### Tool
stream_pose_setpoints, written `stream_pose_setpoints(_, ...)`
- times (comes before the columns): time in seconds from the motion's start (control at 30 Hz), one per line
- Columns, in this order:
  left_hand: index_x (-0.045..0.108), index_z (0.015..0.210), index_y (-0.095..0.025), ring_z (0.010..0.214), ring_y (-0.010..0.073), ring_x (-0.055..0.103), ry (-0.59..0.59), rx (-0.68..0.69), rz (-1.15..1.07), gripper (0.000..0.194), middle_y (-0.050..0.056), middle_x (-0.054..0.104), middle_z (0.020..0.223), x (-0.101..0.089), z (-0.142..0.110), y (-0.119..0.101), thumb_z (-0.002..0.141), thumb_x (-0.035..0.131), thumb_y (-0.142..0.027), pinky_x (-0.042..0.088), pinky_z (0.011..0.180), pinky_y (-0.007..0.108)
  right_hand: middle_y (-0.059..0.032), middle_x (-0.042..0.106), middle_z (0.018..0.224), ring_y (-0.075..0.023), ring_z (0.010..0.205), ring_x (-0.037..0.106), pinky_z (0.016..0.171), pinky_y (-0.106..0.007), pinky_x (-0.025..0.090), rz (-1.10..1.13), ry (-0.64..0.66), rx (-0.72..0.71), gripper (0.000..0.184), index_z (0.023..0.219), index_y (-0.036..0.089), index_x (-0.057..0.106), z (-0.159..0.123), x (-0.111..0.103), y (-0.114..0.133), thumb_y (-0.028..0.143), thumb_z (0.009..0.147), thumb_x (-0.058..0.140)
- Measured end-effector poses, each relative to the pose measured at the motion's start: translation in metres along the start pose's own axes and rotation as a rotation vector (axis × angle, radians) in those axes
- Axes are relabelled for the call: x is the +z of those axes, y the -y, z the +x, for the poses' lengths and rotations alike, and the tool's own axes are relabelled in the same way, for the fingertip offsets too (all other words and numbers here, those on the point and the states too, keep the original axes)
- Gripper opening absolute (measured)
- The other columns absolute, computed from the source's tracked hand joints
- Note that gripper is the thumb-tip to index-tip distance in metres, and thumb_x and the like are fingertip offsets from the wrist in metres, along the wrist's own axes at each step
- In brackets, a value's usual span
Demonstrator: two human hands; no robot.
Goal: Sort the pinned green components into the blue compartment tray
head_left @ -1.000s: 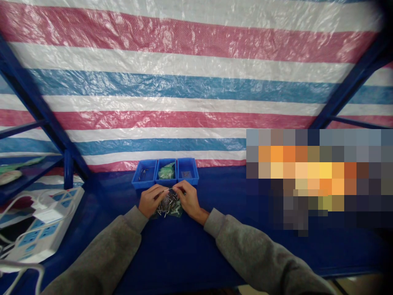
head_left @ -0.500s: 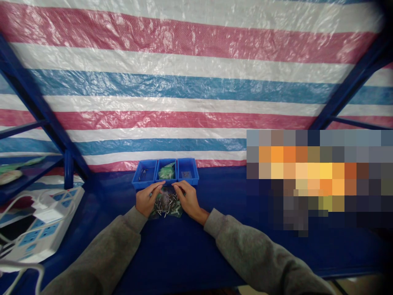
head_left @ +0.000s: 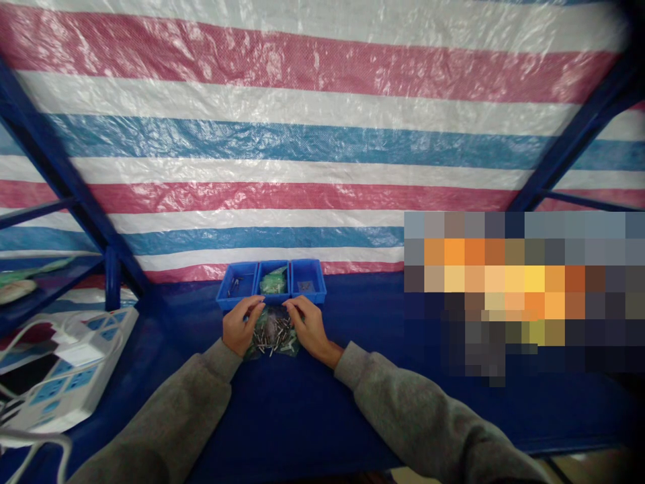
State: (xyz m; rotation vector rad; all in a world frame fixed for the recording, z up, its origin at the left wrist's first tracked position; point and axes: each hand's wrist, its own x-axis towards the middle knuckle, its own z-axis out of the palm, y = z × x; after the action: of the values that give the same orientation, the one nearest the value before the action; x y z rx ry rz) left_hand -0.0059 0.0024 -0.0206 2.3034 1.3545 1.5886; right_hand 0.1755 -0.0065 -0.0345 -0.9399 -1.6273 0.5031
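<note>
head view: both bare hands work low over a blue table point(head_left: 282, 423), just in front of three small blue bins set side by side. the left hand point(head_left: 238, 327) has its thumb and forefinger tips close to each other near the front of the bins; whether they touch or pinch a small piece cannot be told. the right hand point(head_left: 310, 329) faces it, thumb and forefinger likewise drawn near each other, and again it is too small to tell if anything sits between them. a gap lies between the two hands. between and below them, a loose pile of slim metal pieces point(head_left: 272, 341) rests on green plastic point(head_left: 289, 349) on the table. the left bin point(head_left: 226, 301) holds a few slim pieces point(head_left: 234, 286), the middle bin point(head_left: 280, 298) a green bag point(head_left: 273, 281), and the right bin point(head_left: 315, 297) some small pieces point(head_left: 305, 286) too faint to name. grey sleeves point(head_left: 423, 403) cover both forearms. well off to the left lies a white power strip point(head_left: 75, 396) with cables point(head_left: 64, 445), and behind the bins hangs a striped sheet point(head_left: 322, 148).
</note>
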Motion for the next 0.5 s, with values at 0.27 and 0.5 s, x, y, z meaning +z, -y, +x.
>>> stream_pose_setpoints(0.27, 0.065, 0.1, -0.018, 0.066, 0.0119, 0.062, 0.127, 0.021, -0.061, 0.023, 0.003, 0.069, 0.085, 0.0014, -0.001, 0.0039, 0.089, 0.047, -0.026, 0.05, 0.071, 0.024, -0.004, 0.061, 0.081, -0.015, 0.076, 0.056, 0.068, -0.025, 0.042, -0.002, -0.011, 0.001, 0.026, 0.09, 0.018, 0.065, 0.0006, -0.0001, 0.0003, 0.028, 0.092, 0.041)
stream_pose_setpoints(0.5, 0.058, 0.107, -0.017, 0.043, 0.0074, 0.051, 0.253, -0.13, -0.169, 0.026, -0.005, 0.059, 0.058, 0.0054, -0.0038, 0.0027, 0.089, 0.046, -0.031, 0.044, 0.05, 0.018, -0.0029, 0.06, 0.08, -0.0135, 0.071, 0.055, 0.066, -0.025, 0.042, 0.016, 0.019, -0.033, 0.019, 0.094, 0.019, 0.065, -0.0001, 0.0003, -0.0005, 0.026, 0.089, 0.048)
